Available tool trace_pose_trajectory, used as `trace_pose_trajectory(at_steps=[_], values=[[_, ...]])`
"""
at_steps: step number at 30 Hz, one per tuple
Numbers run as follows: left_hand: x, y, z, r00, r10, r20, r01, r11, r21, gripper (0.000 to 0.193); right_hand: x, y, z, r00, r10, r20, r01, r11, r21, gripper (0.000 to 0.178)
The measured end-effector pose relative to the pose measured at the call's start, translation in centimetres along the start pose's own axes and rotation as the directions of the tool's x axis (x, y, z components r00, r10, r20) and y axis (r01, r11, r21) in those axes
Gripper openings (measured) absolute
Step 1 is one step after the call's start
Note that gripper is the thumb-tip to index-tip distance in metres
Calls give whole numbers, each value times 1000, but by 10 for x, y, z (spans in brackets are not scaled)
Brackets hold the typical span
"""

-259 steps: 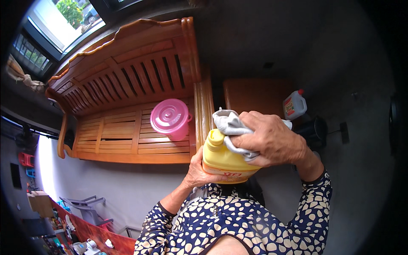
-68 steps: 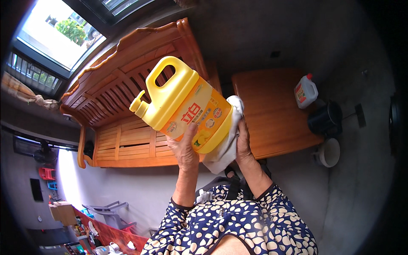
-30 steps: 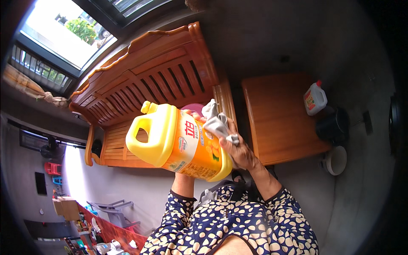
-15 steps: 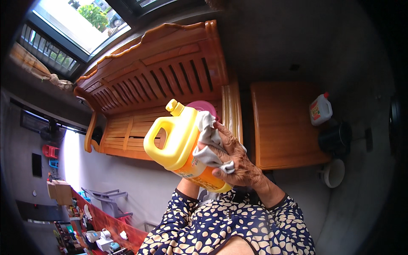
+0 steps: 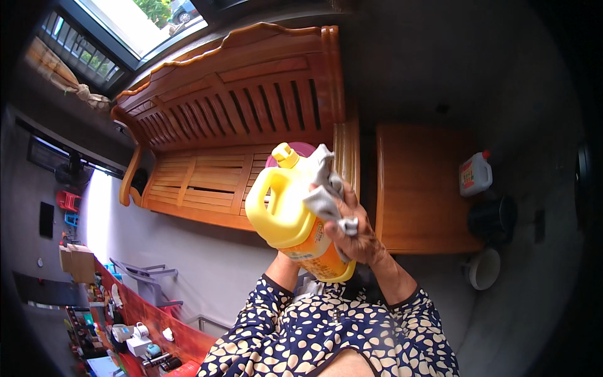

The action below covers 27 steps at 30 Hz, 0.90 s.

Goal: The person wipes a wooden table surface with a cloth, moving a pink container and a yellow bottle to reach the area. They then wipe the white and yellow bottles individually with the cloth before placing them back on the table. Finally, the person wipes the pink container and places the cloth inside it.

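Note:
A large yellow detergent jug (image 5: 284,221) with a moulded handle, a yellow cap and an orange label is held up in front of me, tilted with its cap toward the far left. My right hand (image 5: 359,242) has its fingers curled around a crumpled grey cloth (image 5: 322,200), pressed against the jug's right side. Only the wrist of my left hand (image 5: 284,269) shows; it goes in behind the jug's lower part, and its fingers are hidden. The jug appears to rest on that hand.
Beyond the jug stands a wooden bench (image 5: 207,169), with a pink round item (image 5: 301,149) on its seat. At right, a wooden table (image 5: 421,188) carries a white jug (image 5: 475,174) with a red cap. A dark bucket (image 5: 493,217), a white pail (image 5: 483,269) and a grey chair (image 5: 141,276) stand around.
The jug has come a little to the right and turned more upright in view. My right hand with the cloth has shifted along its side. The whole view has also shifted slightly.

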<state>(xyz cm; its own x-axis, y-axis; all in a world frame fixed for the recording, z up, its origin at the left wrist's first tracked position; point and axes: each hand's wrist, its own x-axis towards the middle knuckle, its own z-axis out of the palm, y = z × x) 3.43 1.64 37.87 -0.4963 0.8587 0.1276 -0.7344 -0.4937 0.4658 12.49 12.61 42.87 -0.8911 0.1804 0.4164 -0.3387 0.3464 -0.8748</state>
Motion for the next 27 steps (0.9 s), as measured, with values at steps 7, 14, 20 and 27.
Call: trace_pose_trajectory(at_steps=[7, 14, 20, 27], values=[[6, -8, 7, 996, -61, -62, 59, 998, -23, 57, -18, -21, 7, 931, -351, 100, 365, 889, -278, 48], [5, -7, -13, 997, -39, -67, 36, 998, -52, 59, 10, -20, 4, 987, -89, -133, 72, 989, -127, 54], [0, -6, -27, 997, -21, -78, 16, 998, -65, 60, 29, -4, 9, 942, 232, -243, -180, 959, 221, 50], [3, -6, -35, 997, -25, -73, 20, 997, -73, 62, 18, -11, 12, 963, -25, -267, 19, 999, -25, 48]])
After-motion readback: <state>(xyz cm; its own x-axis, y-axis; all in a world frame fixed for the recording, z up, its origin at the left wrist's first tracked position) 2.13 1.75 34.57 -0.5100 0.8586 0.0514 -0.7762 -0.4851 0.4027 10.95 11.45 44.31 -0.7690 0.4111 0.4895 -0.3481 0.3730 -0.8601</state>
